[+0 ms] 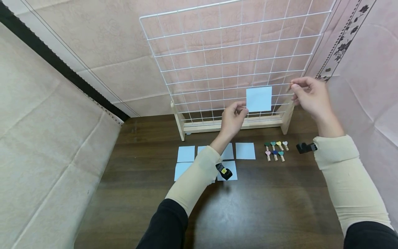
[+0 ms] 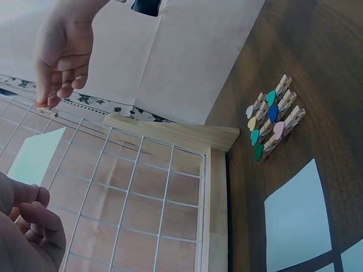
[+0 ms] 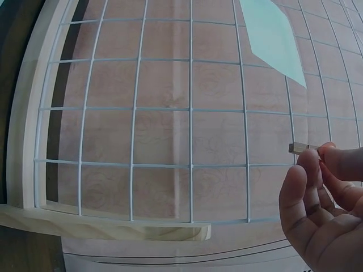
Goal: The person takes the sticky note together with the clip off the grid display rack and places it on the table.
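My left hand (image 1: 234, 117) pinches a light-blue square paper (image 1: 259, 99) by its left edge, up in front of the lower part of a white wire grid (image 1: 222, 72). To the right of the paper, near the grid's right side, my right hand (image 1: 310, 93) holds a small wooden clothespin (image 3: 299, 148) between thumb and fingers. A bit of orange-red shows on that clothespin at the fingertips in the right wrist view. Its wooden end points toward the wires. The paper (image 3: 273, 41) hangs a short way off from the clothespin, overlapping the wires in this view.
A wooden stand (image 1: 231, 126) carries the grid. Before it on the brown table (image 1: 248, 214) lie more blue papers (image 1: 245, 151) in rows, some hidden by my left forearm. Several clothespins with coloured hearts (image 1: 275, 151) lie to their right. Pale cloth (image 1: 49, 138) hangs around.
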The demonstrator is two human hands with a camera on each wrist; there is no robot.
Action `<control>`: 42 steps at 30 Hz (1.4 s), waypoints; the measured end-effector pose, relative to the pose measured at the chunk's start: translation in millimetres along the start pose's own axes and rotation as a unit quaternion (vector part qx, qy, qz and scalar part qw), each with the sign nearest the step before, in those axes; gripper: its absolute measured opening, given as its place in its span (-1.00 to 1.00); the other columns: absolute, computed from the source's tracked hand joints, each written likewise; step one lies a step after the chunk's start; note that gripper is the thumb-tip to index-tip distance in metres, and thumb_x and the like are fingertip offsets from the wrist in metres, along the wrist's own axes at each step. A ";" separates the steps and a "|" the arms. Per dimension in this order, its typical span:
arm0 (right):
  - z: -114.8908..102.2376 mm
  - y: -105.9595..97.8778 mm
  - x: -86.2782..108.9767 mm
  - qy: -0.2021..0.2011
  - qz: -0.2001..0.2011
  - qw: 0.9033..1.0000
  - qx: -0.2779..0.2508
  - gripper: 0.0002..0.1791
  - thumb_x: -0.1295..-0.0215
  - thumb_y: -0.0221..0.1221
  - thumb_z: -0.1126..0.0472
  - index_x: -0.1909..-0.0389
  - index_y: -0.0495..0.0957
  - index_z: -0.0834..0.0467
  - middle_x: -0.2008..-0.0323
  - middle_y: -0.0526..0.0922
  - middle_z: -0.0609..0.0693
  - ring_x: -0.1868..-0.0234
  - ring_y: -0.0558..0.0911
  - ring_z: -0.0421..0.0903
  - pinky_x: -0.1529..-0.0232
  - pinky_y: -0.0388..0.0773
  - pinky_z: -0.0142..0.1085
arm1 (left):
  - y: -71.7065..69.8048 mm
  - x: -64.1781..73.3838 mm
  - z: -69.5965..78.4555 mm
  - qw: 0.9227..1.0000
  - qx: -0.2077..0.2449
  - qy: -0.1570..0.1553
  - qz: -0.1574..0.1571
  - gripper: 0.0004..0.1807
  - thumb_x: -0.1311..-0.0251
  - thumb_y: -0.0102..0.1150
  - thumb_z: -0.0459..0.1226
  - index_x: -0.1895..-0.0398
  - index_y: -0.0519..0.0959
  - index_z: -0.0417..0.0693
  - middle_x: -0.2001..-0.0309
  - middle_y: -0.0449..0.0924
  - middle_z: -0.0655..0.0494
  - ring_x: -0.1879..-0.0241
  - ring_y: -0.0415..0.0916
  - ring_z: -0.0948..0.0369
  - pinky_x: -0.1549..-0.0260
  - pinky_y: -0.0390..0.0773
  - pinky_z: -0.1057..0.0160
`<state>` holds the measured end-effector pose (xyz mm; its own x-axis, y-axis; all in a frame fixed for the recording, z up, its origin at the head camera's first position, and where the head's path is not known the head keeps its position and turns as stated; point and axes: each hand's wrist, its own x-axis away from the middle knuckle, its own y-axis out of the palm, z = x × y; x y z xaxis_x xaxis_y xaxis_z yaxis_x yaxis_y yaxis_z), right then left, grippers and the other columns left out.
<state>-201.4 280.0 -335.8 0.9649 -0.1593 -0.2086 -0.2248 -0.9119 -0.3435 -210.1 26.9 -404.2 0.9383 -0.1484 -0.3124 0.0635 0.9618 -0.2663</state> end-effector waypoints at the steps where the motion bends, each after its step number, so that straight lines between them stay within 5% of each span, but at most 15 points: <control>1: 0.7 0.1 0.8 0.002 0.000 1.000 0.006 -0.72 -0.61 0.11 0.24 -0.18 0.58 0.27 0.16 0.56 -0.21 0.42 0.62 -0.33 0.41 0.64 -0.49 | -0.5 0.6 -0.6 1.000 -0.003 -0.001 0.001 -0.72 -0.48 0.23 -0.36 -0.17 0.66 -0.22 0.22 0.71 -0.02 0.60 0.29 0.35 0.57 0.36 0.39; 28: 14.7 2.8 12.6 0.019 -0.022 0.999 0.018 -0.77 -0.62 0.10 0.28 -0.17 0.56 0.22 0.16 0.59 -0.20 0.42 0.62 -0.30 0.40 0.63 -0.46 | -4.8 12.3 -6.8 1.000 0.000 -0.003 -0.001 -0.74 -0.46 0.25 -0.35 -0.12 0.68 -0.26 0.15 0.74 -0.08 0.60 0.26 0.39 0.57 0.33 0.41; 37: 20.8 3.7 16.8 0.004 -0.024 0.999 0.027 -0.68 -0.62 0.10 0.27 -0.21 0.52 0.38 0.22 0.61 -0.23 0.45 0.60 -0.32 0.43 0.61 -0.49 | -8.2 15.7 -12.4 1.000 0.008 -0.011 0.009 -0.75 -0.45 0.27 -0.35 -0.10 0.70 -0.24 0.11 0.75 -0.06 0.23 0.57 0.34 0.20 0.55 0.41; 42: 25.4 4.2 19.2 0.001 -0.022 0.999 0.036 -0.64 -0.62 0.09 0.29 -0.24 0.49 0.45 0.22 0.61 -0.21 0.46 0.60 -0.32 0.43 0.61 -0.50 | -9.6 17.1 -15.4 1.000 0.012 -0.009 0.006 -0.75 -0.44 0.27 -0.36 -0.09 0.70 -0.27 0.10 0.75 -0.10 0.32 0.51 0.35 0.35 0.50 0.40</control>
<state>-187.2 282.7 -364.5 0.9743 -0.1199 -0.1906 -0.1908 -0.8889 -0.4165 -199.9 11.6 -421.1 0.9452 -0.1320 -0.2987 0.0592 0.9688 -0.2406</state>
